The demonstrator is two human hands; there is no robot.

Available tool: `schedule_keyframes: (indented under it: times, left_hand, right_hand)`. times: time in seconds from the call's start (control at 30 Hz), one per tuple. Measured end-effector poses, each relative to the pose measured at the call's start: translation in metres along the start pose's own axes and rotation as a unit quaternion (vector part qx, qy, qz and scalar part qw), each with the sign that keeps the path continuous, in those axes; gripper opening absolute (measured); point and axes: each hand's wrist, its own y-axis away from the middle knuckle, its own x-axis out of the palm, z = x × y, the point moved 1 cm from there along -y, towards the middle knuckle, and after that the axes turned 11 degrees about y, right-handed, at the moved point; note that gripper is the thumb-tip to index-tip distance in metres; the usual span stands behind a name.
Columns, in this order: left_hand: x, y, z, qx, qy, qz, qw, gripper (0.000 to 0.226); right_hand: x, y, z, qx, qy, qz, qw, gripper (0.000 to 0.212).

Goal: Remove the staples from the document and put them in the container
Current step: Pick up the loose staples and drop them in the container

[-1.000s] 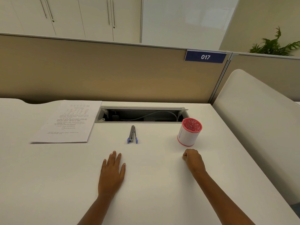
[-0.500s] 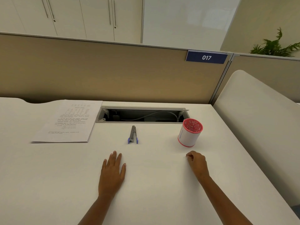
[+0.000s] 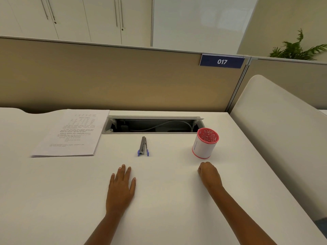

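Note:
A stapled printed document (image 3: 72, 134) lies on the white desk (image 3: 159, 200) at the back left. A metal staple remover (image 3: 143, 147) with purple grips lies in the middle, just beyond my left hand. A white container (image 3: 205, 143) with a red lattice rim stands to the right. My left hand (image 3: 122, 187) rests flat on the desk, fingers apart, holding nothing. My right hand (image 3: 209, 174) is curled into a loose fist on the desk, just in front of the container; nothing shows in it.
An open cable tray (image 3: 153, 125) with a grey cable is sunk in the desk behind the staple remover. A beige partition (image 3: 115, 78) with a "017" sign (image 3: 222, 61) closes the back. A white curved panel (image 3: 279, 131) borders the right side.
My right hand shifted slightly back and forth in front of the container and stays curled. My left hand has not moved.

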Motion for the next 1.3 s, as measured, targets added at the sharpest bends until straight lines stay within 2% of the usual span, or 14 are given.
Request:
schedule_keyframes:
  times: [0.1,0.2,0.27,0.37,0.47,0.57,0.77,1.03,1.17,1.3]
  left_hand:
    - [0.0,0.0,0.0,-0.003,-0.008,-0.007,1.0,0.062]
    - [0.001,0.001,0.001,0.002,-0.01,-0.012,1.0,0.069]
    - [0.001,0.0,0.001,0.001,-0.008,-0.013,1.0,0.068]
    - [-0.001,0.001,0.0,-0.005,-0.012,-0.008,1.0,0.073]
    - [-0.003,0.0,0.0,-0.005,-0.015,-0.008,1.0,0.082]
    - [-0.002,0.0,0.0,-0.001,-0.009,-0.012,1.0,0.075]
    - [0.001,-0.001,0.001,-0.001,-0.004,-0.017,1.0,0.061]
    - [0.002,-0.001,0.0,0.002,0.012,-0.017,1.0,0.067]
    - [0.001,-0.001,0.001,0.004,0.005,-0.013,1.0,0.068]
    - [0.002,-0.001,0.002,0.008,0.009,-0.019,1.0,0.071]
  right_hand:
    - [-0.001,0.001,0.004,0.002,0.023,0.007,1.0,0.042]
    - [-0.003,0.004,0.009,0.007,0.035,0.015,0.999,0.021]
    - [0.0,0.005,0.009,0.019,0.018,0.021,0.999,0.019]
    - [0.008,0.005,0.0,0.039,-0.077,0.01,0.996,0.02]
    - [0.011,0.011,-0.014,0.085,-0.22,-0.036,0.971,0.019]
    - [0.012,0.022,-0.022,0.1,-0.277,-0.067,0.953,0.019]
    - [0.014,0.034,-0.019,0.045,-0.225,-0.085,0.97,0.026]
    - [0.014,0.032,-0.007,-0.023,-0.052,-0.082,0.995,0.011]
    - [0.004,0.028,-0.004,-0.037,-0.042,-0.046,0.997,0.022]
    - [0.002,0.019,0.002,-0.029,-0.001,-0.016,0.999,0.043]
